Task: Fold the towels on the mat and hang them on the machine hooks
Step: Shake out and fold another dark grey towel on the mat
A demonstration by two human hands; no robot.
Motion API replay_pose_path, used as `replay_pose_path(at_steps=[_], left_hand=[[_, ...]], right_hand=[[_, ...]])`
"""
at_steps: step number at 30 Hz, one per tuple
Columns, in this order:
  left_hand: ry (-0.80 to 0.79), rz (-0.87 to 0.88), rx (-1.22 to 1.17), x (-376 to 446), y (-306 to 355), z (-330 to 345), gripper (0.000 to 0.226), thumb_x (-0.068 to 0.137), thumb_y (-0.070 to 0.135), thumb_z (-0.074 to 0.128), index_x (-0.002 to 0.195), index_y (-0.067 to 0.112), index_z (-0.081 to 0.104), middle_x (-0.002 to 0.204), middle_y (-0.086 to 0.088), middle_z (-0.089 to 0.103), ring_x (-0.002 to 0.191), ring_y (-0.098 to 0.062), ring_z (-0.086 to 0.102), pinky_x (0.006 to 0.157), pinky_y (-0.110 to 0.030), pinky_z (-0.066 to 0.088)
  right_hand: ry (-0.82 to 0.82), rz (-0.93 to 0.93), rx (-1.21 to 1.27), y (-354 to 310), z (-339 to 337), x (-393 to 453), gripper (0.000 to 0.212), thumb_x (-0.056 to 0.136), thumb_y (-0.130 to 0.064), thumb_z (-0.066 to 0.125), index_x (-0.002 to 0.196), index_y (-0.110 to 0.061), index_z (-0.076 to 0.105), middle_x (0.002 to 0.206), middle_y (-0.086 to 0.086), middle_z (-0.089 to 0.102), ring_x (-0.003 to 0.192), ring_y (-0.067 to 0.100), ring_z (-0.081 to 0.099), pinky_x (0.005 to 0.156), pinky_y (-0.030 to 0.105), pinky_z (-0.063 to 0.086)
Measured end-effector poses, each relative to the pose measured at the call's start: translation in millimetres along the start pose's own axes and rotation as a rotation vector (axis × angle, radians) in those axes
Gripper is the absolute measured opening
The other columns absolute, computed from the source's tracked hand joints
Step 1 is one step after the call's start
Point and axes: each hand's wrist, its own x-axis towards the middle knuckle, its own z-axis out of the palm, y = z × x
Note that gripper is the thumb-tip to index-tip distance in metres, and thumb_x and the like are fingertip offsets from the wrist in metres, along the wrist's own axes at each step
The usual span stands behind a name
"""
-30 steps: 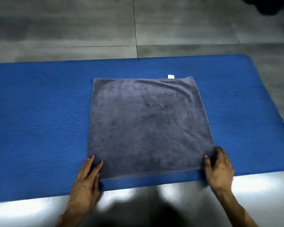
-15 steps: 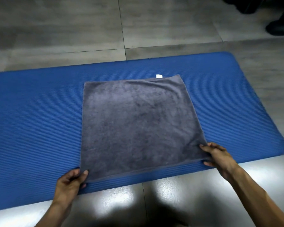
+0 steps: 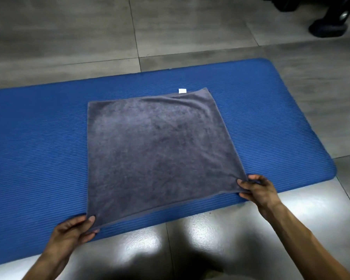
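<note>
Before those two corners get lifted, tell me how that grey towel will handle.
The grey towel will probably go floppy: it already puckers where the right hand and left hand pinch its near corners. It looks light, thin enough to lie flat. Its nap should likely grip the ribbed blue mat rather than slide.

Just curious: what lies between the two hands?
In the head view, the near edge of the grey towel, pinched at its corners by left hand and right hand.
</note>
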Motion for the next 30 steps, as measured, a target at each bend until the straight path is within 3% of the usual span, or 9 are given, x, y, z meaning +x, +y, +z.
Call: replay_pose_path(at_steps=[6, 9, 13, 17, 20, 23, 25, 27, 30], left_hand=[[-0.182, -0.265, 0.169, -23.3, 16.6, -28.6, 0.042, 0.073, 0.003, 0.077, 0.111, -0.004, 0.060, 0.075, -0.016, 0.063, 0.067, -0.030, 0.068, 0.055, -0.026, 0.058], [-0.275, -0.372, 0.202, -33.0, 26.5, -40.6, 0.047, 0.069, 0.006, 0.080, 0.111, -0.003, 0.062, 0.076, -0.017, 0.058, 0.064, -0.028, 0.065, 0.052, -0.026, 0.055], [-0.202, -0.363, -0.121, -27.1, 56.1, -26.9, 0.013, 0.087, 0.009, 0.055, 0.096, 0.003, 0.062, 0.068, -0.015, 0.068, 0.049, -0.021, 0.066, 0.045, -0.022, 0.054], [-0.143, -0.223, -0.424, 3.8, 100.9, 2.7, 0.017, 0.096, 0.019, 0.044, 0.090, 0.012, 0.058, 0.073, -0.013, 0.073, 0.061, -0.017, 0.071, 0.054, -0.021, 0.057], [-0.102, -0.081, -0.503, 27.4, 115.1, 27.8, 0.020, 0.098, 0.025, 0.044, 0.090, 0.012, 0.058, 0.086, -0.013, 0.073, 0.083, -0.023, 0.070, 0.070, -0.027, 0.057], [-0.002, 0.490, 0.305, 41.8, 90.4, 42.5, 0.009, 0.087, 0.010, 0.063, 0.083, 0.018, 0.064, 0.083, -0.004, 0.067, 0.075, -0.017, 0.064, 0.068, -0.014, 0.051], [-0.039, 0.878, 0.994, 45.7, 64.8, 43.0, 0.021, 0.067, 0.014, 0.072, 0.086, 0.020, 0.064, 0.088, -0.001, 0.063, 0.079, -0.022, 0.064, 0.069, -0.025, 0.055], [-0.092, 1.005, 1.400, 43.6, 51.0, 40.0, 0.053, 0.046, 0.018, 0.076, 0.097, 0.019, 0.062, 0.099, -0.004, 0.059, 0.084, -0.029, 0.062, 0.062, -0.037, 0.057], [-0.018, 0.918, 1.601, 42.8, 53.3, 43.9, 0.073, 0.037, 0.010, 0.081, 0.107, 0.018, 0.060, 0.105, -0.008, 0.056, 0.088, -0.031, 0.059, 0.060, -0.040, 0.055]], right_hand=[[-0.210, 0.263, -0.065, 8.6, -32.2, -25.3, 0.056, 0.054, -0.014, 0.089, 0.103, 0.001, 0.066, 0.094, 0.018, 0.065, 0.087, 0.032, 0.062, 0.066, 0.032, 0.059], [-0.331, 0.393, -0.018, 4.1, -43.4, -40.9, 0.050, 0.053, -0.016, 0.089, 0.098, -0.009, 0.068, 0.084, 0.012, 0.067, 0.068, 0.024, 0.065, 0.063, 0.031, 0.058], [-0.356, 0.378, 0.216, -35.1, -24.5, -40.5, 0.014, 0.069, -0.013, 0.072, 0.080, -0.013, 0.064, 0.058, 0.007, 0.063, 0.046, 0.017, 0.062, 0.049, 0.028, 0.056], [-0.337, 0.247, 0.269, -84.4, 25.9, -15.2, 0.055, 0.028, -0.025, 0.099, 0.073, -0.013, 0.069, 0.054, 0.005, 0.062, 0.051, 0.014, 0.067, 0.048, 0.027, 0.056], [-0.294, 0.184, 0.400, -97.6, 59.6, 8.5, 0.033, 0.090, -0.033, 0.064, 0.112, -0.010, 0.058, 0.097, 0.012, 0.071, 0.086, 0.023, 0.071, 0.066, 0.034, 0.060], [-0.129, -0.283, -0.003, -76.7, 74.1, 13.0, 0.007, 0.093, -0.013, 0.059, 0.097, -0.018, 0.063, 0.098, 0.007, 0.068, 0.080, 0.009, 0.065, 0.073, 0.031, 0.053], [-0.106, -0.757, -0.592, -51.5, 67.6, 15.4, 0.019, 0.081, -0.003, 0.068, 0.091, -0.018, 0.066, 0.092, 0.002, 0.068, 0.079, 0.012, 0.063, 0.077, 0.031, 0.050], [-0.122, -1.093, -1.203, -30.1, 57.9, 19.6, 0.038, 0.065, -0.011, 0.076, 0.101, -0.018, 0.067, 0.099, 0.000, 0.066, 0.088, 0.024, 0.062, 0.079, 0.036, 0.051], [-0.028, -1.164, -1.595, -15.4, 52.4, 23.2, 0.058, 0.051, -0.016, 0.078, 0.108, -0.018, 0.066, 0.103, 0.004, 0.060, 0.085, 0.031, 0.059, 0.072, 0.043, 0.051]])
